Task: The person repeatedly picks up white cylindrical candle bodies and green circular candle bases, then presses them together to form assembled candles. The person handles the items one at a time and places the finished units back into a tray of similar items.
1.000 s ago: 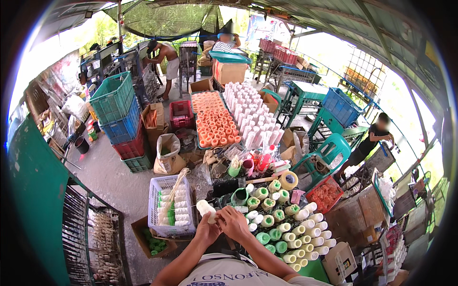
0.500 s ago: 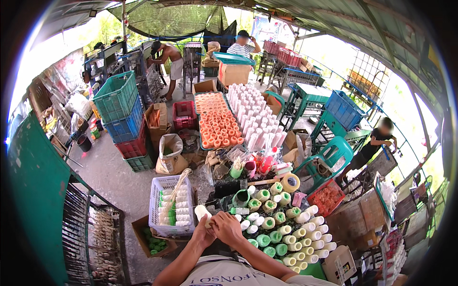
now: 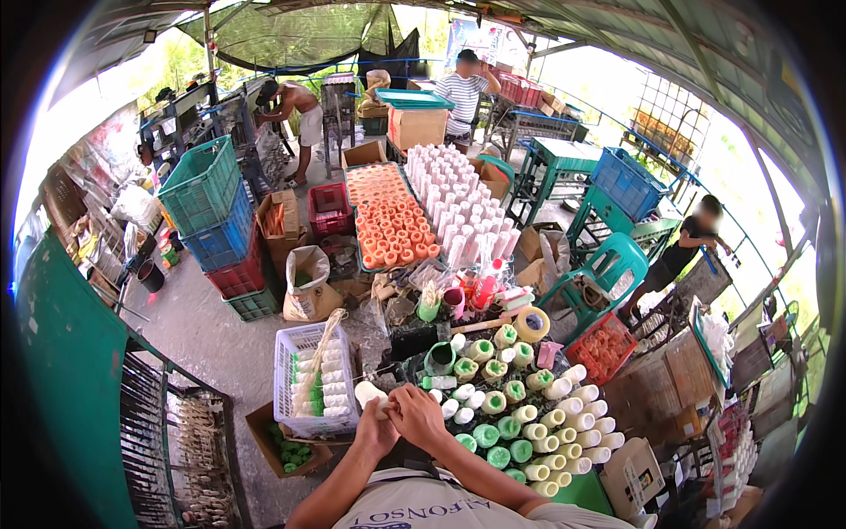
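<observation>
A short cream-white cylinder, apparently a candle [image 3: 367, 393], is tilted upward in front of my body. My left hand [image 3: 375, 433] is wrapped round its lower part. My right hand [image 3: 418, 415] presses closed fingers against its near end; whether they pinch something small there is hidden. Left of my hands stands a pale lilac plastic basket [image 3: 284, 388] holding white and green candles [image 3: 335, 389] in rows. A bundle of pale strings [image 3: 321, 353] lies across them. To the right, several cream and green candles [image 3: 564, 441] crowd the worktable.
A tape roll [image 3: 531, 324] lies at the table's far edge. Beyond are trays of orange rings [image 3: 394, 231] and upright white cylinders [image 3: 454, 189]. Stacked crates [image 3: 211, 238] stand left, a green chair [image 3: 608, 269] right. Three other people [image 3: 465, 93] are farther off.
The view has shifted slightly. My hands stay on the candle with little visible change. The person in the striped shirt at the back has moved and now shows more fully beside the box.
</observation>
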The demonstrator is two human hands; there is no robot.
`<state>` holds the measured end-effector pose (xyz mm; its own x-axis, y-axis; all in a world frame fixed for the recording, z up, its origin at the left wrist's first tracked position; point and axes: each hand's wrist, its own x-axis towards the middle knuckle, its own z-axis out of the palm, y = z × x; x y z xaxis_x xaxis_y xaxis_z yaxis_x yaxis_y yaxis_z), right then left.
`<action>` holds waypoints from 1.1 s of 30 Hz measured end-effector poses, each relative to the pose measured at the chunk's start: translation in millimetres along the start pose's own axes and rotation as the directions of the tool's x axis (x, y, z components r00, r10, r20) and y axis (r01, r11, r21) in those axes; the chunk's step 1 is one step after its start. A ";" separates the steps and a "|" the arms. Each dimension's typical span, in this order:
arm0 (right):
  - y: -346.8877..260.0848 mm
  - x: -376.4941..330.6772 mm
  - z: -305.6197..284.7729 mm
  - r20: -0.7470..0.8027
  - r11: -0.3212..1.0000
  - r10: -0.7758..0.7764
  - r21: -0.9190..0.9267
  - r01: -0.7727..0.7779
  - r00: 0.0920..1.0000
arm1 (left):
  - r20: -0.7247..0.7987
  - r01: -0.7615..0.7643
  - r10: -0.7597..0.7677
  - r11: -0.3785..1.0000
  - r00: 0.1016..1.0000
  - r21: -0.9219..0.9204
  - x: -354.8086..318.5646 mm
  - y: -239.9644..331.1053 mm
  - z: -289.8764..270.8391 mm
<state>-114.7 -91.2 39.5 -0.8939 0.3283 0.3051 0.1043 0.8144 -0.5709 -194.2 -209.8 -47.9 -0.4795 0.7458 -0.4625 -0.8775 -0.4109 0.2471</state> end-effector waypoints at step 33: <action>7.6 17.0 -10.7 -0.022 0.916 -0.131 0.379 0.129 0.991 | 0.493 -0.549 0.265 0.214 0.829 0.808 -8.9 15.6 18.4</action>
<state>-124.4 -74.3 48.6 -0.8903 0.2290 0.3937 -0.1855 0.6071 -0.7727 -203.7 -213.2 -24.3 -0.6326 0.7677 0.1020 0.0709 -0.0737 0.9948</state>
